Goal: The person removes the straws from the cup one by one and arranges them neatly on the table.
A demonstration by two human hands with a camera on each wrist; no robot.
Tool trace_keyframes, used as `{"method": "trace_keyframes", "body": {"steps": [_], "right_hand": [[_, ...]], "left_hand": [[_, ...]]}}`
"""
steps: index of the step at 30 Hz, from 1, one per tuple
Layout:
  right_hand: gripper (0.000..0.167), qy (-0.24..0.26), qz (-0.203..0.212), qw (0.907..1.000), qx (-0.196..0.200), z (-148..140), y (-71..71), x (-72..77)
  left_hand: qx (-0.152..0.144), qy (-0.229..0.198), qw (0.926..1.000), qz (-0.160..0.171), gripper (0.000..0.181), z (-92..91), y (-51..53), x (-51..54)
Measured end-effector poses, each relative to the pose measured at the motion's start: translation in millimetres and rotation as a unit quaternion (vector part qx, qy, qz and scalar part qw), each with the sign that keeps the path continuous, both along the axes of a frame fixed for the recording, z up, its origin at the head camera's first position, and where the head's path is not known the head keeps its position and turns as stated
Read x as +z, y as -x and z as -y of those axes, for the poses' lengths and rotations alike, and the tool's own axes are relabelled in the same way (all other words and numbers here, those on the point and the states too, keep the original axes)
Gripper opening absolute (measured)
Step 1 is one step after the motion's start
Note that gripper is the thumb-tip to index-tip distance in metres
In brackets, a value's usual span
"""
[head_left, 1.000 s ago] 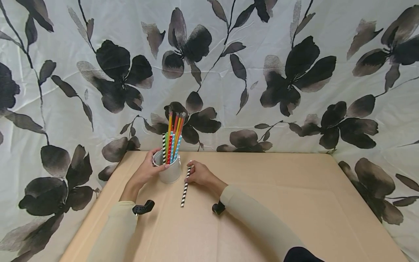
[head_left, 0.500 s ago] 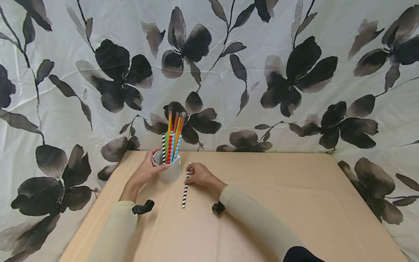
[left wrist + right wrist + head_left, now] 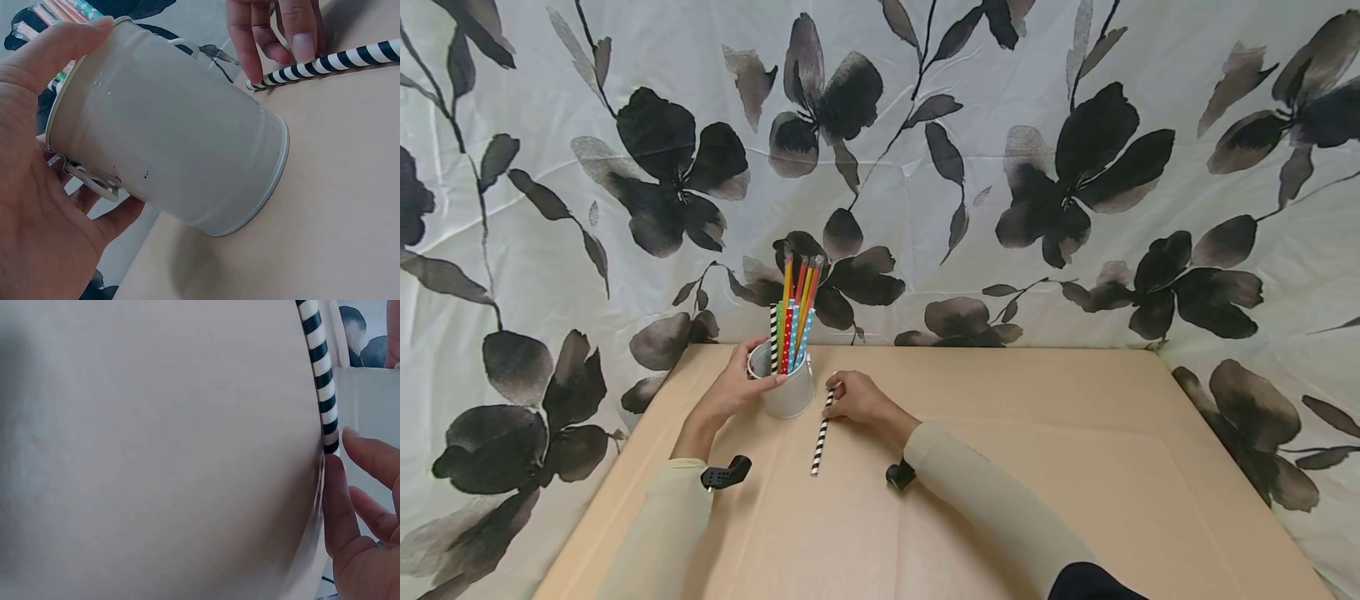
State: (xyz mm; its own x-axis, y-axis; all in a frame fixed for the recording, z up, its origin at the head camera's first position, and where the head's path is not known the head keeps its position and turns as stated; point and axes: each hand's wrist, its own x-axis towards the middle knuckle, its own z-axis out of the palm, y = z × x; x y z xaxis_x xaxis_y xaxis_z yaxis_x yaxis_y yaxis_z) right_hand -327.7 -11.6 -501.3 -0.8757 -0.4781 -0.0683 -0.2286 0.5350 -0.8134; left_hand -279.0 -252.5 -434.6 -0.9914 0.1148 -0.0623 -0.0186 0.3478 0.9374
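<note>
In the head view, my left hand [image 3: 730, 396] grips a small white metal pail [image 3: 790, 398] near its rim. Patterned paper straws [image 3: 787, 342] and several pencils [image 3: 805, 279] stand up out of it. Thumb over the rim and fingers round the far side, the hand shows closely in the left wrist view, where the pail [image 3: 175, 137] has a small side handle [image 3: 92, 182]. Just right of the pail, my right hand [image 3: 861, 400] pinches the far end of a black-and-white striped paper straw [image 3: 820, 446] lying along the tabletop. That straw [image 3: 322, 375] also appears in the right wrist view.
Both hands work near the back edge of a light-brown tabletop [image 3: 1000, 467]. Behind it hangs a white cloth [image 3: 955, 275] with dark flowers. Black wrist devices sit on the left sleeve [image 3: 726, 475] and at the right wrist [image 3: 900, 476].
Almost nothing moves. The near end of the striped straw shifts slightly, first right and then back left, while the right hand stays on it. The left hand keeps its hold on the pail.
</note>
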Motion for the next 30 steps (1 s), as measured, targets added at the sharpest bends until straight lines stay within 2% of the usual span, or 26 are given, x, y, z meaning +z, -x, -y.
{"method": "trace_keyframes", "body": {"steps": [6, 10, 11, 12, 23, 30], "right_hand": [[0.052, 0.015, -0.004, 0.9999, 0.001, -4.2, 4.5, 6.6], [0.050, 0.057, 0.006, 0.9983, -0.006, -8.0, 6.5, 13.2], [0.049, 0.071, 0.010, 0.9974, -0.009, -8.7, 7.0, 14.5], [0.048, 0.084, 0.012, 0.9964, -0.011, -9.5, 7.0, 16.2], [0.040, 0.148, -0.054, 0.9875, -0.007, -12.6, 7.7, 32.6], [0.039, 0.199, -0.076, 0.9767, 0.023, -13.3, 8.2, 42.2]], "left_hand": [[-0.002, -0.001, 1.0000, -0.004, 0.097, 0.7, 0.6, -2.0], [-0.007, -0.008, 0.9999, -0.012, 0.097, -0.2, 0.0, -0.8], [-0.009, -0.009, 0.9999, -0.011, 0.096, -2.2, -2.1, 3.5], [-0.010, -0.008, 0.9999, -0.011, 0.095, -2.0, -1.5, 3.1], [-0.008, -0.006, 0.9999, -0.004, 0.092, -1.3, -1.4, 0.5], [-0.007, -0.004, 0.9999, -0.008, 0.091, 0.2, 0.1, 0.0]]}}
